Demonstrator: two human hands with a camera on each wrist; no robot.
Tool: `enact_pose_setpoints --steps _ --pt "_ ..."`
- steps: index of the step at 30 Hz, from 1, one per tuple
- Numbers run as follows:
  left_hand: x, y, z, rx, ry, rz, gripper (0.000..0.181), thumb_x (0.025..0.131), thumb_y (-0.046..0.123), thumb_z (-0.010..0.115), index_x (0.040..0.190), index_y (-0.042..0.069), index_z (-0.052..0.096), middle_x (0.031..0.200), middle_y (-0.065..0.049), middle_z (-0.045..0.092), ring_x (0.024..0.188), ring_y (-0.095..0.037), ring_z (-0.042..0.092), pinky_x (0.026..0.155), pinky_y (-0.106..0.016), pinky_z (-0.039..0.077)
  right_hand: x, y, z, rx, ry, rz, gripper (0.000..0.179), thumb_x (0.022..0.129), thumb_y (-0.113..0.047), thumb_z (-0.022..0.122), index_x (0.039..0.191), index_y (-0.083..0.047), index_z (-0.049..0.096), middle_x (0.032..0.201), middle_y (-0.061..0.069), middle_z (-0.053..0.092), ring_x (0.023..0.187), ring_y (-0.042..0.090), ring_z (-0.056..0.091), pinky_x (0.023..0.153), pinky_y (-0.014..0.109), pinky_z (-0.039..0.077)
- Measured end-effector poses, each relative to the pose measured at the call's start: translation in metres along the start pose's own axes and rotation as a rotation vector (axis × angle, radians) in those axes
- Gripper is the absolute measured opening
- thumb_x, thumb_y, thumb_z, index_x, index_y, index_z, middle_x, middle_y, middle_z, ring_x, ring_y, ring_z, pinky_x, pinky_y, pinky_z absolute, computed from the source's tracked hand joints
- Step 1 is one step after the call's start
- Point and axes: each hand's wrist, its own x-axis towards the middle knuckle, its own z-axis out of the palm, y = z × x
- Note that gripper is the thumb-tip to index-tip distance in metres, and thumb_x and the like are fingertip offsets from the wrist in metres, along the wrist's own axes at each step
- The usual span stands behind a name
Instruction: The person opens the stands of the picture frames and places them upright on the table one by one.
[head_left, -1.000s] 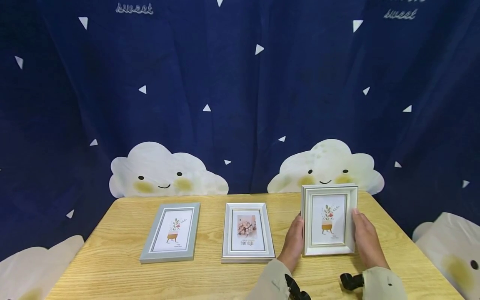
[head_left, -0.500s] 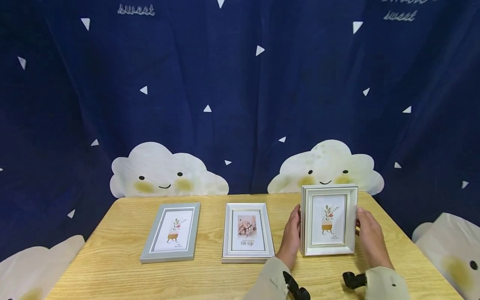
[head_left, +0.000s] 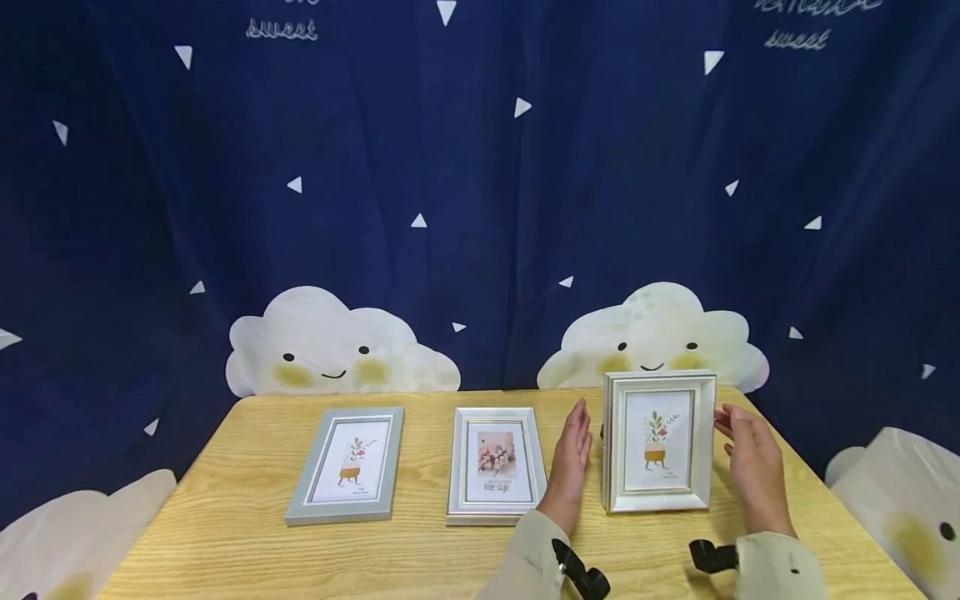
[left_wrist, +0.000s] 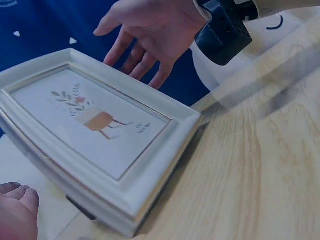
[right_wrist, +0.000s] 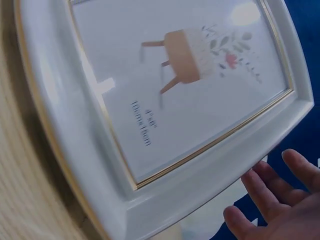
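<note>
White frame [head_left: 658,442] standing on the wooden tabletop [head_left: 420,560]
Left hand [head_left: 567,467] at its nine o'clock, right hand [head_left: 757,471] at its three, each grip released.

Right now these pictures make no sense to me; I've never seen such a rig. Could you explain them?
No robot: these are a person's bare left hand and right hand. The wide picture is taken from the person's head, the tilted close ones from each wrist. On the wooden table lie a grey photo frame and a white "free style" photo frame. Between the hands is an upright white photo frame. Nothing is held: the left hand is open and apart from it; the right has its fingers by the opposite edge, touching or not, I cannot tell.
</note>
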Motion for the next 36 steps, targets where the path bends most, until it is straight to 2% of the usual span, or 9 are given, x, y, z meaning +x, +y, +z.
enact_pose_setpoints --steps 4,12,17,22,26,29,33,36 --pt "-0.005 0.013 -0.010 0.022 -0.021 0.042 0.057 0.106 0.043 0.023 0.152 0.010 0.028 0.157 -0.008 0.025 0.144 -0.027 0.022 0.117 -0.037 0.019 -0.003 -0.008 -0.001 -0.007 0.068 -0.037 0.060 0.102 -0.052 0.026 0.146 -0.013 0.038 0.143 0.011 0.044 0.132 0.022 0.042 0.104 0.039 0.033" --pt "-0.014 0.046 -0.038 0.138 -0.096 0.162 0.055 0.107 0.035 0.018 0.152 0.004 0.023 0.157 -0.011 0.024 0.145 -0.028 0.020 0.118 -0.039 0.016 -0.009 -0.032 0.001 0.053 0.215 -0.116 0.045 0.103 -0.042 0.035 0.139 -0.020 0.049 0.137 0.001 0.050 0.126 0.012 0.040 0.111 0.032 0.027" --pt "-0.021 0.064 -0.057 0.165 -0.046 0.191 0.053 0.107 0.032 0.023 0.147 -0.001 0.033 0.149 -0.015 0.039 0.138 -0.028 0.035 0.115 -0.040 0.026 -0.017 -0.043 0.009 0.080 0.335 -0.193 0.035 0.103 -0.034 0.043 0.130 -0.017 0.058 0.124 -0.004 0.058 0.116 0.005 0.048 0.102 0.022 0.034" --pt "-0.030 0.079 -0.080 0.199 0.035 0.231 0.049 0.106 0.026 0.024 0.140 -0.004 0.041 0.135 -0.022 0.052 0.126 -0.034 0.050 0.106 -0.042 0.039 -0.027 -0.054 0.019 0.176 0.438 -0.305 0.026 0.100 -0.023 0.050 0.114 -0.011 0.067 0.103 -0.009 0.064 0.099 0.003 0.056 0.087 0.015 0.040" --pt "-0.036 0.092 -0.094 0.277 0.089 0.254 0.046 0.104 0.025 0.026 0.134 -0.002 0.048 0.125 -0.019 0.059 0.116 -0.033 0.058 0.097 -0.040 0.048 -0.036 -0.066 0.030 0.220 0.436 -0.362 0.026 0.099 -0.018 0.051 0.110 -0.002 0.067 0.096 -0.010 0.065 0.092 0.005 0.060 0.081 0.014 0.044" --pt "-0.041 0.101 -0.103 0.306 0.135 0.229 0.043 0.104 0.026 0.028 0.131 0.002 0.052 0.121 -0.014 0.062 0.112 -0.029 0.061 0.094 -0.039 0.050 -0.044 -0.074 0.042 0.213 0.404 -0.383 0.026 0.100 -0.019 0.050 0.110 -0.001 0.066 0.097 -0.008 0.065 0.091 0.005 0.060 0.079 0.013 0.047" --pt "-0.048 0.111 -0.112 0.306 0.187 0.190 0.042 0.104 0.027 0.031 0.131 0.004 0.053 0.122 -0.015 0.061 0.112 -0.029 0.061 0.095 -0.042 0.049 -0.053 -0.086 0.058 0.228 0.351 -0.406 0.028 0.101 -0.022 0.050 0.112 -0.003 0.066 0.103 -0.002 0.065 0.093 0.008 0.061 0.081 0.014 0.048" --pt "-0.050 0.118 -0.117 0.293 0.201 0.199 0.042 0.105 0.026 0.031 0.132 0.002 0.052 0.123 -0.018 0.060 0.113 -0.034 0.059 0.096 -0.045 0.048 -0.059 -0.097 0.069 0.272 0.314 -0.434 0.029 0.101 -0.021 0.050 0.113 0.001 0.065 0.105 0.002 0.065 0.093 0.012 0.062 0.080 0.015 0.049"
